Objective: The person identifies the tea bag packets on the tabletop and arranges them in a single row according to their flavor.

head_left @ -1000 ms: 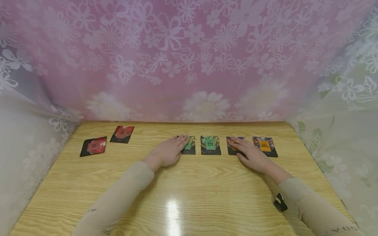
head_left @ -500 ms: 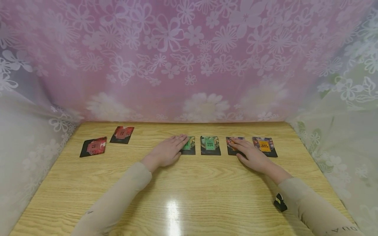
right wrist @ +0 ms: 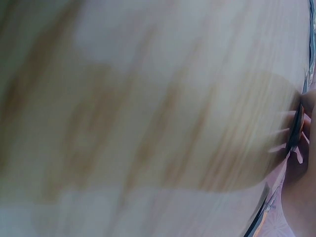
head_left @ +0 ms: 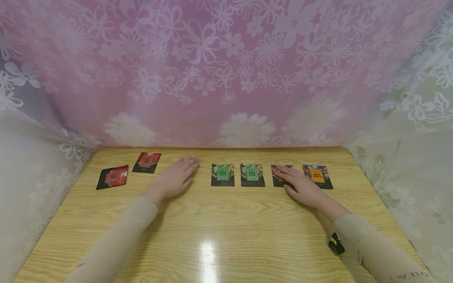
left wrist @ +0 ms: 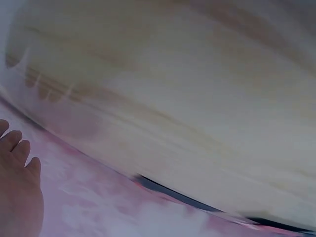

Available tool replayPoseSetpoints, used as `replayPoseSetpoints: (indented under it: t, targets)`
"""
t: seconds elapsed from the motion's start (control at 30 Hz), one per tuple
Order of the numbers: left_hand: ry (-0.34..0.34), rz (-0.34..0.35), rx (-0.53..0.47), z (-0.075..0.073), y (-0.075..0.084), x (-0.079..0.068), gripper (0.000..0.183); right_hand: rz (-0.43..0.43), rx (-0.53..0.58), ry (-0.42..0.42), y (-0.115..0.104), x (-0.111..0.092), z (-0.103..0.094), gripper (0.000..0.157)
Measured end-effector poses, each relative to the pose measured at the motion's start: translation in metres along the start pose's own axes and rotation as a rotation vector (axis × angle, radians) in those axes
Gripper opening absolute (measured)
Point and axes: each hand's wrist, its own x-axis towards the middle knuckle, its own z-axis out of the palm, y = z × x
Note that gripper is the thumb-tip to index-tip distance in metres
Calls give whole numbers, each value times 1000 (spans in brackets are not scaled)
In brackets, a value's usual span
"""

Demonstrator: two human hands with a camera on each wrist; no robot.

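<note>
My left hand, its fingers straight, is over the table between the red packets and the green ones and holds nothing. In the left wrist view the left fingers show at the lower left. My right hand rests flat on an orange-labelled packet, covering much of it. Just right of that hand lies a second orange-labelled packet. Two green-labelled packets, a left one and a right one, lie side by side in the middle.
Two red-labelled packets, one tilted and one farther back, lie at the left of the wooden table. A small black object is beside the right sleeve. A pink floral curtain hangs behind.
My left hand has lifted off the left green packet and moved left, uncovering it. The right hand has stayed on the orange-labelled packet.
</note>
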Motion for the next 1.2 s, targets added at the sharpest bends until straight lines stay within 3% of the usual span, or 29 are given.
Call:
replayPoseSetpoints:
  t: [0.27,0.53,0.8,1.2]
  targets:
    - [0,-127,53,-5,-40,-32,62,13,-9,-9,3,0,2,50]
    - [-47,-256,8,-6,-78,-55,63,18,-10,-13,2,0,2,49]
    - [-103,-361,0,-5,-98,-71,63,13,-6,-6,2,0,1,49]
    - [-120,-373,-21,-2,-105,-74,66,8,-7,1,1,0,2,49]
